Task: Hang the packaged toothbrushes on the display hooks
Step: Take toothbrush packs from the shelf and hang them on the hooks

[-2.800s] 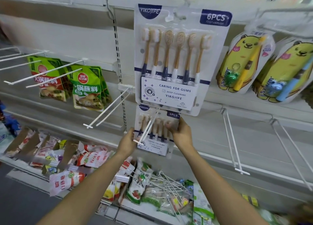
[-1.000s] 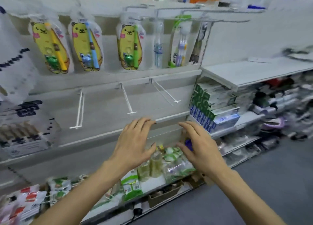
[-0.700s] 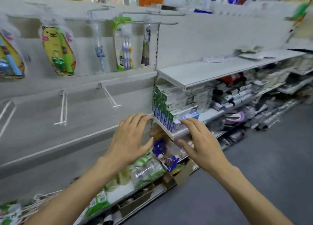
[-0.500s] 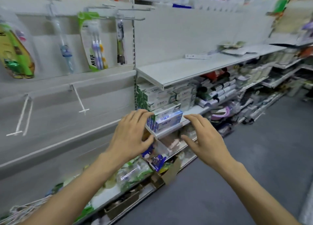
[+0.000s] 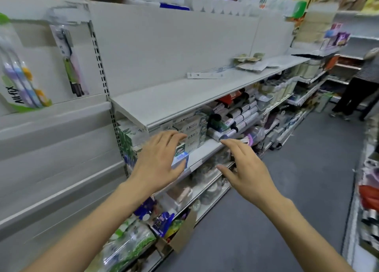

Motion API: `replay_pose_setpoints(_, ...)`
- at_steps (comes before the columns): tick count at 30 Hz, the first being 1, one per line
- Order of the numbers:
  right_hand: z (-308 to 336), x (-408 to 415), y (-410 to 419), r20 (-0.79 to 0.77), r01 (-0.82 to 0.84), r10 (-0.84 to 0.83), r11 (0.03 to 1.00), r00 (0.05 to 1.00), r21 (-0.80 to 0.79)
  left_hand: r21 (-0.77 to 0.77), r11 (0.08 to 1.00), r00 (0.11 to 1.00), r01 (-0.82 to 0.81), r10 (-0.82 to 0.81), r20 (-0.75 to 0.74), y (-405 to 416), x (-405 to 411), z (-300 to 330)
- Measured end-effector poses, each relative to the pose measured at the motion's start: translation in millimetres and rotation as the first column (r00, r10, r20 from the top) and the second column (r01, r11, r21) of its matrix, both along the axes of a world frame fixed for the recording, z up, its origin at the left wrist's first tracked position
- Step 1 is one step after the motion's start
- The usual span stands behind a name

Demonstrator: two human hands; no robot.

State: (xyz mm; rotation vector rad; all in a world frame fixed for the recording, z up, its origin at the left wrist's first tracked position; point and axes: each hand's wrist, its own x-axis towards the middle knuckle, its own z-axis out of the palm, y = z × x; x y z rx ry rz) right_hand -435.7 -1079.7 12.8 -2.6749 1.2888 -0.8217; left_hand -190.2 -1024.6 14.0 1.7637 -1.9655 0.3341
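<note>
Left hand (image 5: 159,162): raised palm-down in mid-air, fingers spread and loosely bent, gripping nothing; fingertips level with the front of the stacked white and green cartons (image 5: 191,132).
Right hand (image 5: 245,170): raised beside the left, apart from it, fingers relaxed and slightly fanned, thumb out toward the left hand, holding nothing.
Packaged toothbrushes: hung on the white back panel (image 5: 61,148) at far left, well apart from both hands and above them; a clear pack with a green-edged card and purple, blue and orange brushes (image 5: 19,83) at the frame's edge, and a narrow clear pack with a dark-handled brush (image 5: 69,60) just right of it.
Relation to fingers: neither pack touched; both lie up and left of the left hand's fingers, beyond the perforated metal upright (image 5: 101,66).
Display hooks: blurred above the packs; shape not clear.
Edges: bare white shelf board (image 5: 184,95) juts out above the cartons, its front lip just above the left fingertips; lower shelf edge with a small white price tag (image 5: 195,165) between the two hands.
Open room: grey aisle floor (image 5: 297,189) to the right of the right hand; another shelving run along the far right edge.
Far end: a person in dark trousers (image 5: 357,87) standing at the aisle's end.
</note>
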Motion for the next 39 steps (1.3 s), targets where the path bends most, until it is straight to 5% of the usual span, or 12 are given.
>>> replay_pose_setpoints(20,4,-75,-290,-0.007,0.090,-0.090,0.996,0.996,0.006,0.023,0.995,0.994,0.102,-0.102,0.036,-298,-67,10)
replay_pose_setpoints(39,11,-188,-626,-0.065,-0.250,0.249,0.968,0.966,-0.016,0.082,0.947,0.949,-0.311,0.305,0.074,-543,-147,42)
